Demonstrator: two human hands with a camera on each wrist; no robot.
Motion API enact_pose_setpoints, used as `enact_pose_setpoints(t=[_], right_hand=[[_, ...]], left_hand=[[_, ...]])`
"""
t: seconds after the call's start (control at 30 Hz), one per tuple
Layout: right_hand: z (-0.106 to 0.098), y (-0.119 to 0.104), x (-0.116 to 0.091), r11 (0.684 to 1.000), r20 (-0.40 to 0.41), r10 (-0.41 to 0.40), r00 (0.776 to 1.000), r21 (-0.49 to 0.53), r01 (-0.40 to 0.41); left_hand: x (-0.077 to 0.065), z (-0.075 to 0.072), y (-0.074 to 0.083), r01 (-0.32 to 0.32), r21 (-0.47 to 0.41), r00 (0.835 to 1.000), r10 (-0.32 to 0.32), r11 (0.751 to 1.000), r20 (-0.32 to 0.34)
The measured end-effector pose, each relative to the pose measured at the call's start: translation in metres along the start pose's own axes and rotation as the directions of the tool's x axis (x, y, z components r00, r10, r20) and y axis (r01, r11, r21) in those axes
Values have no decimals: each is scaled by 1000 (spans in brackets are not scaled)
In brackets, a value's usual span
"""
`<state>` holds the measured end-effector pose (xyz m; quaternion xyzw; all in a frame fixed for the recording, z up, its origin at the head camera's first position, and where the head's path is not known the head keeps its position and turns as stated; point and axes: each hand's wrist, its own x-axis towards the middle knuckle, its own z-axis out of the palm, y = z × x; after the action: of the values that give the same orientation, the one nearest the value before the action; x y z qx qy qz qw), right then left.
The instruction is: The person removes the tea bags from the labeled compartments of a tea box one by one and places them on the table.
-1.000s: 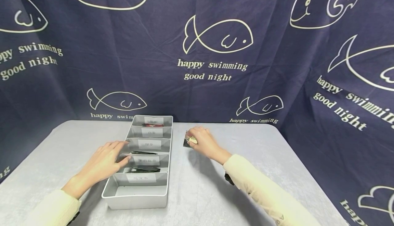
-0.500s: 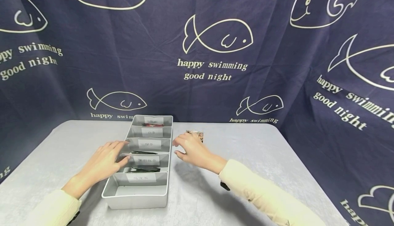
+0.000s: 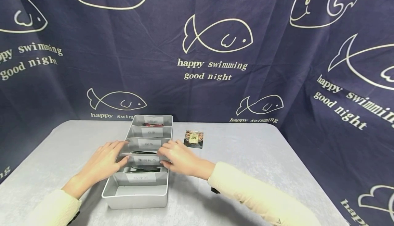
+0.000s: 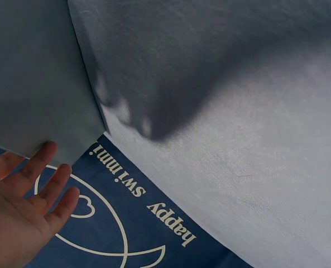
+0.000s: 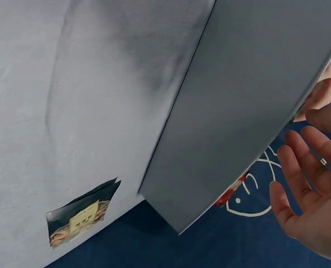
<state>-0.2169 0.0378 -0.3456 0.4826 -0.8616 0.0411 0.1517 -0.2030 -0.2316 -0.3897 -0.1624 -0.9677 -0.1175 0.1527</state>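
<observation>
I have the left hand (image 3: 103, 161) at the left side of the box (image 3: 135, 202), the right hand (image 3: 183, 159) at its right — both grips wide, loose — and a packet (image 3: 194, 139) on the table (image 3: 246, 143).

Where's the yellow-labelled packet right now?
In the head view, the yellow-labelled packet lies on the table, right of the gray divided box, just beyond the right hand.
</observation>
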Motion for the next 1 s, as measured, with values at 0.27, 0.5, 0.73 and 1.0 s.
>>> enact_pose_setpoints(t=[0.27, 0.5, 0.73, 1.0], right_hand=[[5, -4, 8, 999, 9, -53, 999, 12, 53], [9, -7, 14, 996, 43, -83, 996, 27, 82], [9, -7, 17, 993, 97, -111, 989, 54, 106], [7, -3, 19, 991, 138, -114, 984, 87, 103]], left_hand=[[0, 0, 0, 2, 0, 1000, -2, 1000, 4], [0, 0, 0, 5, -5, 1000, -5, 1000, 3], [0, 0, 0, 8, 1, 1000, -8, 1000, 1], [0, 0, 1, 7, -1, 1000, -7, 1000, 1]])
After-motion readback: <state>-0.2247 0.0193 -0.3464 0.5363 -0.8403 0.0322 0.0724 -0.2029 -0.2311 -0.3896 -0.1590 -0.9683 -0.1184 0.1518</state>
